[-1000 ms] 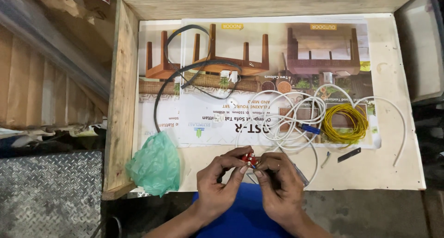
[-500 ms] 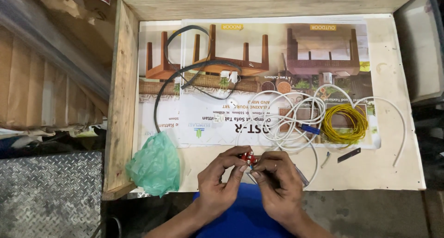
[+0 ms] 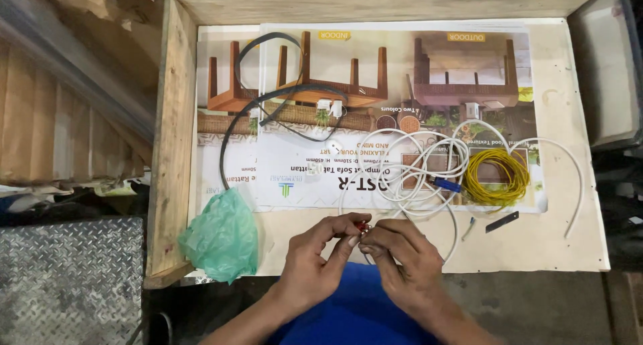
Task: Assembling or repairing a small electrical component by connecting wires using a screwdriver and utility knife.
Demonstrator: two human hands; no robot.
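Right at the near edge of the wooden tray, a small red part sits pinched between the fingertips of both hands. It is too small to tell what kind of part it is. The left hand closes thumb and forefinger on it from the left; the right hand has its fingers curled and pressed together against it from the right, so the two hands touch at the fingertips. A thin white wire runs from under the right hand back toward the tangle behind it.

Just beyond the hands, further into the tray, lies a loose bundle of white wire, with a small blue piece on its right side. Just right of that bundle is a coil of yellow wire, and one long white strand arcs out past the coil toward the tray's right side. A short dark strip lies near the coil, on the near side.

Left of the hands, at the tray's near left corner, sits a crumpled green plastic bag. A black cable loops across the far left part of the tray, ending by two small white connectors. All of this rests on printed furniture leaflets spread over the tray floor.
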